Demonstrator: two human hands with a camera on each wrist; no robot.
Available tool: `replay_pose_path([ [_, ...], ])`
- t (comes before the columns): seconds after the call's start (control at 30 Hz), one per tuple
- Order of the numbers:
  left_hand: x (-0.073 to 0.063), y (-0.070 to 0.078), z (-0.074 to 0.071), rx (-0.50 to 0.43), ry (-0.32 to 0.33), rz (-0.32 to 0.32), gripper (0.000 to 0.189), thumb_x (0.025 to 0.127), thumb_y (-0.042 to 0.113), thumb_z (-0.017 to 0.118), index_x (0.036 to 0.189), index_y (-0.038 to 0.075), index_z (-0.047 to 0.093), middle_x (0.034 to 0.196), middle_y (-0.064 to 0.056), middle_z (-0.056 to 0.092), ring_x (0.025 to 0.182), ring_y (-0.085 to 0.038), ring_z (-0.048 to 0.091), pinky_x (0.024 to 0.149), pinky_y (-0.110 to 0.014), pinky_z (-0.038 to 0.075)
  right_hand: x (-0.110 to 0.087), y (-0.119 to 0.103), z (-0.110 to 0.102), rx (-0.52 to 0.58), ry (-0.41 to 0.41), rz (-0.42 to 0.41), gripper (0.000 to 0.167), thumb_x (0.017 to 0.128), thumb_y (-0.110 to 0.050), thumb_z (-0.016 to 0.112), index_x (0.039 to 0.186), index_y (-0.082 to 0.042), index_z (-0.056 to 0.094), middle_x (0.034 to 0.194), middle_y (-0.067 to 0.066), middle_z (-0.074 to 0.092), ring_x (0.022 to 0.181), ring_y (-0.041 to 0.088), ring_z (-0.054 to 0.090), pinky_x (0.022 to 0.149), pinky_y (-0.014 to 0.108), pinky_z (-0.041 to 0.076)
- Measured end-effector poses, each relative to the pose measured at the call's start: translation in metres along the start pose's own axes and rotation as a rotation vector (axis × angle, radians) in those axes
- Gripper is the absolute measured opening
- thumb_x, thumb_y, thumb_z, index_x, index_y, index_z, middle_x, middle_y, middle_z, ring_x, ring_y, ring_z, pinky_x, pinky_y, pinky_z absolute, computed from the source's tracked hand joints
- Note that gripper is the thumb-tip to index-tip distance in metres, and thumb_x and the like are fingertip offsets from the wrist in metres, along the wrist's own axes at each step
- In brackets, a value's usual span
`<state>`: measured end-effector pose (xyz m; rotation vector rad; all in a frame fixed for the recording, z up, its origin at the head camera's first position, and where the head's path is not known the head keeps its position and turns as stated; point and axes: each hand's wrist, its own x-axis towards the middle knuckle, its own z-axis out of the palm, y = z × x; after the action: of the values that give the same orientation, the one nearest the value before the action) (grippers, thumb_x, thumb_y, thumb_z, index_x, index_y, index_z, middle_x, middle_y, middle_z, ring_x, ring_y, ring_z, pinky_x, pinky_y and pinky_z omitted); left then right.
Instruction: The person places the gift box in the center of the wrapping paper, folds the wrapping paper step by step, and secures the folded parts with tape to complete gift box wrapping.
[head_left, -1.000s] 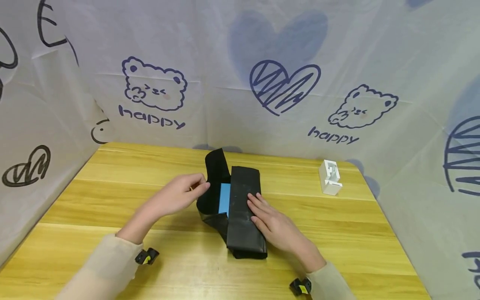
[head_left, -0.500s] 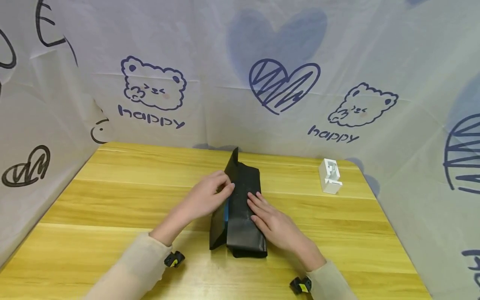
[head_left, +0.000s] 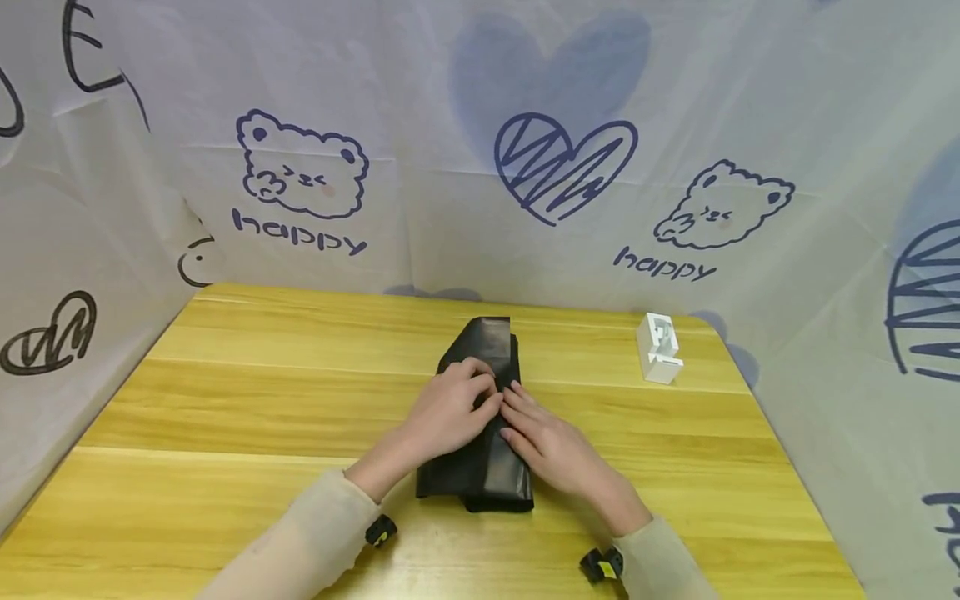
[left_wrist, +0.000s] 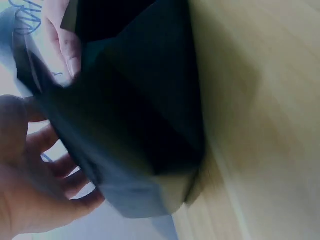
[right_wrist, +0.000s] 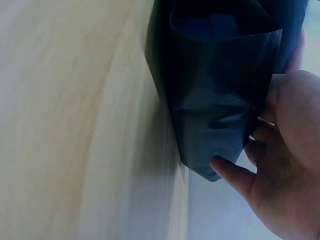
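A black wrapping sheet [head_left: 476, 467] lies on the table, folded over from both sides into a long packet. My left hand [head_left: 456, 410] pinches the edge of its left flap with curled fingers and thumb, the flap now lying across the right fold. Flat along the packet's right side, my right hand [head_left: 555, 442] rests with fingers straight, its fingertips close to the left hand's. At the near end the sheet [right_wrist: 215, 90] gapes, and a dim bluish shape shows inside. In the left wrist view the black sheet [left_wrist: 135, 115] hangs loosely folded beside the left fingers [left_wrist: 65, 167].
A small white tape dispenser-like block [head_left: 660, 348] stands at the table's back right. The wooden table [head_left: 262, 400] meets a white cloth backdrop [head_left: 435, 208] printed with bears and hearts.
My left hand has moved right, carrying the left flap up and over onto the right fold. The light-blue box between the folds is now covered. My right hand has stayed in place.
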<state>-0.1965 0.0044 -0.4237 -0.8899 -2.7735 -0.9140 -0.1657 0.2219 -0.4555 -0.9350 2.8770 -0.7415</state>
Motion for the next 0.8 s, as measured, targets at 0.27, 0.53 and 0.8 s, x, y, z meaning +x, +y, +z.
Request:
replay_pose_path([
  [0.27,-0.008,-0.018,-0.013,-0.060,-0.207,0.084,0.020,0.107,0.005,0.055,0.118,0.008,0.071,0.146,-0.015,0.054,0.136,-0.034,0.052,0.111,-0.048,0.047,0.001,0.000,-0.001,0.091,-0.009,0.063,0.053,0.109,-0.026,0.057,0.157,-0.007,0.047,0.168,0.008,0.032,0.156,0.024,0.029,0.119,0.051,0.038],
  [0.53,-0.016,-0.033,-0.026,0.062,-0.312,0.164,0.041,0.106,0.024,0.062,0.147,0.019,0.062,0.161,-0.010,0.045,0.152,-0.039,0.032,0.121,-0.068,0.024,0.003,-0.002,0.000,0.150,0.162,0.155,0.056,0.097,-0.022,0.076,0.147,-0.006,0.057,0.162,0.008,0.043,0.153,0.031,0.035,0.117,0.055,0.039],
  [0.8,-0.019,-0.036,-0.022,0.073,-0.374,0.154,0.052,0.109,0.033,0.055,0.158,0.018,0.047,0.168,-0.002,0.035,0.158,-0.037,0.020,0.122,-0.068,0.020,0.003,0.001,0.001,0.146,0.253,0.144,0.036,0.092,-0.018,0.080,0.124,-0.003,0.071,0.147,0.006,0.054,0.132,0.030,0.058,0.105,0.048,0.052],
])
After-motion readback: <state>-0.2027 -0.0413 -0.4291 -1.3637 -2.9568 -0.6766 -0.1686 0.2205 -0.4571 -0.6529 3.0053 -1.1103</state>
